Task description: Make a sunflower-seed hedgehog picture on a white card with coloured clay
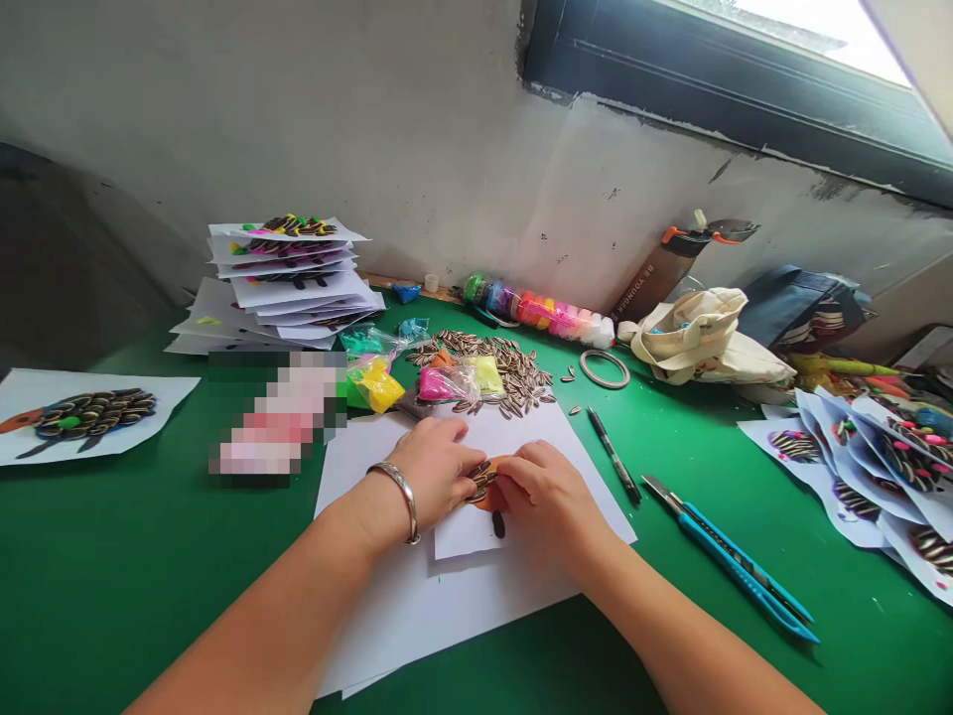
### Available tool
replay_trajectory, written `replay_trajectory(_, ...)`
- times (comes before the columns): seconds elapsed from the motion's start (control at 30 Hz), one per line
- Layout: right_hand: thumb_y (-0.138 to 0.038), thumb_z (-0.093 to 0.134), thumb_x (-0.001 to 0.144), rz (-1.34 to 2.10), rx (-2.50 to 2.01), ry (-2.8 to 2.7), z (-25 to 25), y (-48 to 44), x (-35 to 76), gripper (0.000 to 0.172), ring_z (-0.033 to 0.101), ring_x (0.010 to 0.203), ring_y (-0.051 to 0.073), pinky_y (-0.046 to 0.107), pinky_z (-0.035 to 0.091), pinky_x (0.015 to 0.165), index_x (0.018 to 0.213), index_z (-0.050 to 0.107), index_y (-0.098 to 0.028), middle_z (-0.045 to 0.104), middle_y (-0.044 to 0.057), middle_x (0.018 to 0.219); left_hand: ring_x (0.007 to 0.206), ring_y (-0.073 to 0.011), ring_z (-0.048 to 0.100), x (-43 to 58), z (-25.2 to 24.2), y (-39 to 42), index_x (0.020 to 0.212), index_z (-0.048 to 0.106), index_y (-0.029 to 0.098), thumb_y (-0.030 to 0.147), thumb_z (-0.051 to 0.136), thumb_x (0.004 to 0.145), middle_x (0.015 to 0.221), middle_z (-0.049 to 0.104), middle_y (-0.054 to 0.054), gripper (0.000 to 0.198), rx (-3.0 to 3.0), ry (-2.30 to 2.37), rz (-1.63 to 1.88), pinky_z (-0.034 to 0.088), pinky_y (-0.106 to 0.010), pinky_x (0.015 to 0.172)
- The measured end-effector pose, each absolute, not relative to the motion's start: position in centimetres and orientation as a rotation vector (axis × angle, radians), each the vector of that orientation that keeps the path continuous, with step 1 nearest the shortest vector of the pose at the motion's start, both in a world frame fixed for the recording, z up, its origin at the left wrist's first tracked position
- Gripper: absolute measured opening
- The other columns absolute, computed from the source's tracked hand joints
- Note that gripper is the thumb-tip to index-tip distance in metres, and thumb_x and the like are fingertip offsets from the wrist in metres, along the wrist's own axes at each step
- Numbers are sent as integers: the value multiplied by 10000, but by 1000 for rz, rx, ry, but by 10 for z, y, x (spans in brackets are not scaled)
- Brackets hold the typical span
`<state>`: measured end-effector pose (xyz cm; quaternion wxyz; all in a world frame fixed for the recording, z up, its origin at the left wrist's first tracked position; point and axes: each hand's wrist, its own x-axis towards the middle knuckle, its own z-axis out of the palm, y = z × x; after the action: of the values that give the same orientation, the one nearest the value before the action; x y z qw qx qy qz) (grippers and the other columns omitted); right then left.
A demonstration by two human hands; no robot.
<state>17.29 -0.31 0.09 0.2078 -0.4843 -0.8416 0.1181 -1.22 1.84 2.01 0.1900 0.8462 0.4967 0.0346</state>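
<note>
My left hand (432,472), with a silver bangle at the wrist, lies curled over a small white paper (466,541). Its thumb and fingertips are drawn together beside striped sunflower seeds (482,479); whatever they hold is hidden. From the other side, my right hand (547,492) has its fingers pinched at a seed. The seeds sit on an orange patch (491,499) on the paper, partly covered by my fingers, with a dark oval (498,524) below. Larger white sheets (387,616) lie underneath. Behind my hands are a seed pile (521,372) and bagged coloured clay (447,382).
A blue utility knife (734,561) with its blade showing and a pen (614,457) lie to the right. Seed pictures are stacked at back left (290,288) and right (879,457); another picture (96,417) lies left. A tape ring (605,369) and cloth bag (707,338) sit behind.
</note>
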Motion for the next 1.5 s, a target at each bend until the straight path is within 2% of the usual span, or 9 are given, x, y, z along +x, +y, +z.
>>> replay_trajectory(0.43,-129,494,845,330,-1383,-2275,5,-4,175,236,507,715,145,250,362,638,707,676,-188,572,47,741,974,-251,488,-13,18,18,988,683,349,314,560,777,1104,514,-45,246,2387,1384,115,435,-375,838)
replay_trajectory(0.6,-124,481,852,403,-1347,-2296,6,-7,173,291,492,683,130,238,361,627,650,676,-202,554,33,700,976,-248,489,-13,18,19,1001,680,350,322,555,778,1102,516,-45,258,2395,1388,117,437,-371,837)
replay_trajectory(0.93,-110,470,853,426,-1342,-2308,5,-7,171,310,514,706,146,257,385,656,654,686,-208,576,38,695,989,-252,486,-13,18,19,1006,682,365,339,552,778,1107,514,-42,264,2381,1396,101,434,-375,844)
replay_trajectory(1.13,-137,472,859,303,-1442,-2218,12,11,190,239,552,794,166,256,408,699,910,699,-193,633,57,818,981,-247,492,-14,21,21,994,685,334,339,556,773,1075,519,-46,257,2380,1365,88,433,-367,848)
replay_trajectory(1.33,-127,472,846,48,-1578,-2476,21,50,184,256,565,759,151,236,360,623,825,706,-227,657,35,786,977,-238,507,-17,20,23,952,676,282,309,503,807,1066,534,-51,228,2408,1329,112,431,-364,864)
replay_trajectory(1.5,-153,492,838,-79,-1597,-2506,9,69,170,246,539,704,170,265,321,591,683,680,-192,633,71,719,923,-228,522,-18,20,22,880,668,251,302,466,826,1012,552,-56,216,2424,1327,112,447,-350,808)
